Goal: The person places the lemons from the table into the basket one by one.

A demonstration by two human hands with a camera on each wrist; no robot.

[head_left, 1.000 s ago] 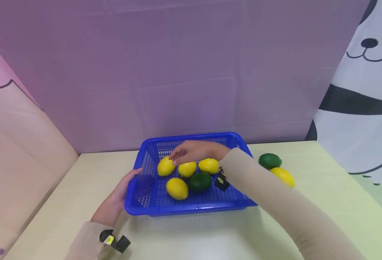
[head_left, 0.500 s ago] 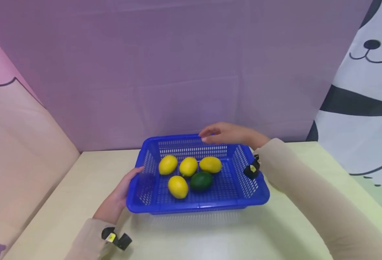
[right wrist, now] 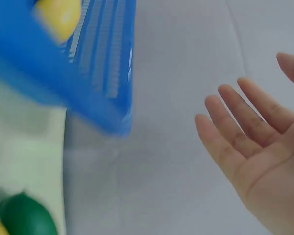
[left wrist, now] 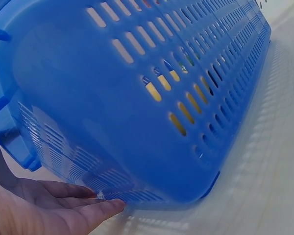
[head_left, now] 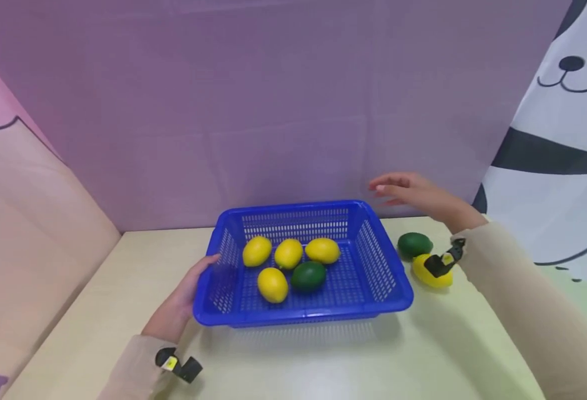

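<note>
In the head view a blue plastic basket (head_left: 303,319) stands on the table, with yellow lemons (head_left: 272,285) and one dark green avocado-like fruit (head_left: 308,276) inside. My left hand (head_left: 188,291) holds its left side, one digit over the rim. From the left wrist view, fingers (left wrist: 95,213) lie against the basket's outer wall. My right hand (head_left: 415,194) hovers beyond the basket's right back corner, holding nothing; its fingers (right wrist: 230,115) are spread and nearly straight in the right wrist view. Below it on the table lie another green fruit (head_left: 415,245) and a lemon (head_left: 430,275).
The pale table (head_left: 123,289) extends on both sides of the basket. A purple cloth backdrop (head_left: 283,111) hangs behind it. Printed cloths, one with a panda (head_left: 553,139), flank the table. Each sleeve carries a small black wrist device (head_left: 178,365).
From over the lemons in the basket, my right hand has moved right and up, past the rim. The green fruit and lemon on the right show again. My left hand stays on the basket.
</note>
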